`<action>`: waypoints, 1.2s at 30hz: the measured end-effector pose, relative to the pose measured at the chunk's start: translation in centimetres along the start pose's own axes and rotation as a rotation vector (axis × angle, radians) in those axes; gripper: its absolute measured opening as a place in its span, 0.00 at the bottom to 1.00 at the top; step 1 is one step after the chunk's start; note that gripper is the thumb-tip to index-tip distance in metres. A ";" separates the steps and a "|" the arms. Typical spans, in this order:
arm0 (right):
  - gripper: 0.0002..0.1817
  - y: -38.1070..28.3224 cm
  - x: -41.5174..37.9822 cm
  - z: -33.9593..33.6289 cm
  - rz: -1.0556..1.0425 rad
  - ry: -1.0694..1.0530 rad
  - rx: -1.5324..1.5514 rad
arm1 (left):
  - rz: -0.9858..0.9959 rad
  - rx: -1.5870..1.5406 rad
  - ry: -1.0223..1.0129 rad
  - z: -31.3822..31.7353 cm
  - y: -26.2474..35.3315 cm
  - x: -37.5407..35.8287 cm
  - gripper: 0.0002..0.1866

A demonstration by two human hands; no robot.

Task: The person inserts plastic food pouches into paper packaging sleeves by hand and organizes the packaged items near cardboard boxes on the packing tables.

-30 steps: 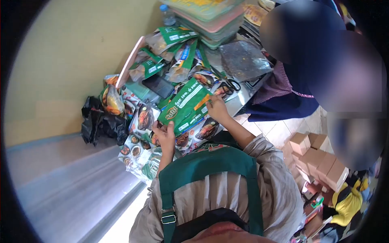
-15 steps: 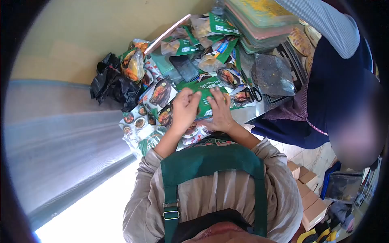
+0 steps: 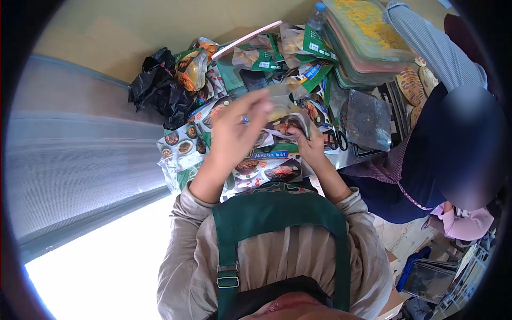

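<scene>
My right hand grips the lower right edge of a printed food pouch with a clear plastic part at its top. Slightly smeared by motion, my left hand is raised to the left of that pouch, fingers stretched out. Under both hands lie several flat printed packages; the one closest to me, a package with a blue "Masakan Ikan" strip, shows pictures of cooked dishes. Black-handled scissors lie just right of my right hand. A dark phone rests beyond my hands, partly covered.
Green pouches are heaped at the back. A crumpled black plastic bag sits at the left. Stacked plastic containers and a capped bottle stand at the back right. A co-worker in dark clothing is close on the right.
Both hands were down on a green package; now my right hand holds a pouch up off the pile, and my left hand has lifted away. The "Masakan Ikan" package is now uncovered.
</scene>
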State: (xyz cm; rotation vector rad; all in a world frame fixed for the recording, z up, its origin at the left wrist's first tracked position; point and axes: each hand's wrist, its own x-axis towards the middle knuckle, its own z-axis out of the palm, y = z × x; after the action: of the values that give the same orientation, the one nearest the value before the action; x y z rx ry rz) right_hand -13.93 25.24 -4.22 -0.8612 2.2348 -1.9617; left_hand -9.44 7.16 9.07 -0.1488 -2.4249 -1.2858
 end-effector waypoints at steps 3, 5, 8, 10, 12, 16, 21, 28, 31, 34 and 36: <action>0.16 -1.3 0.0 -0.5 -0.069 0.074 -0.058 | 0.319 0.035 0.255 -1.9 -3.5 -1.7 0.36; 0.16 -2.2 -0.7 -1.1 -0.038 0.042 0.034 | 0.221 -0.264 0.258 -1.9 -4.6 -3.5 0.49; 0.21 -3.1 -1.5 -2.1 -0.142 -0.068 0.104 | 0.039 -0.060 -0.120 -2.0 -4.3 -5.0 0.60; 0.25 -4.4 -2.1 -2.6 -0.202 -0.178 0.202 | 0.058 -0.215 -0.174 -0.4 -4.0 -6.0 0.59; 0.27 -4.2 -4.0 -2.6 -0.088 -0.248 0.293 | 0.110 -0.349 -0.230 0.8 -4.1 -6.5 0.58; 0.30 -5.3 -5.4 -2.2 -0.090 -0.332 0.361 | 0.288 -0.530 -0.357 0.9 -5.2 -6.4 0.42; 0.27 -6.3 -8.4 -0.7 0.074 -0.104 0.434 | 0.239 -0.767 -0.355 0.9 -4.1 -7.2 0.24; 0.31 -10.7 -9.9 -0.5 -0.271 -0.136 0.107 | 0.033 -0.745 -0.496 -0.9 -3.0 -9.7 0.26; 0.27 -11.9 -12.3 -0.2 0.023 -0.157 0.143 | 0.343 -0.606 -0.390 -1.3 -2.4 -10.0 0.30; 0.29 -13.9 -13.1 -0.4 -0.077 -0.105 0.043 | 0.306 -0.593 -0.364 -1.4 -2.7 -11.5 0.29; 0.31 -15.6 -13.2 0.4 -0.117 0.025 0.110 | 0.271 -0.521 -0.399 -1.7 -2.6 -12.3 0.28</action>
State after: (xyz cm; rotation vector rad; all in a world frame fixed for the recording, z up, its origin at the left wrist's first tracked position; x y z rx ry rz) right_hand 3.23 29.88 5.93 -0.9796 2.1102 -2.1341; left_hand 1.58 5.37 3.13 -0.9190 -2.1941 -1.8592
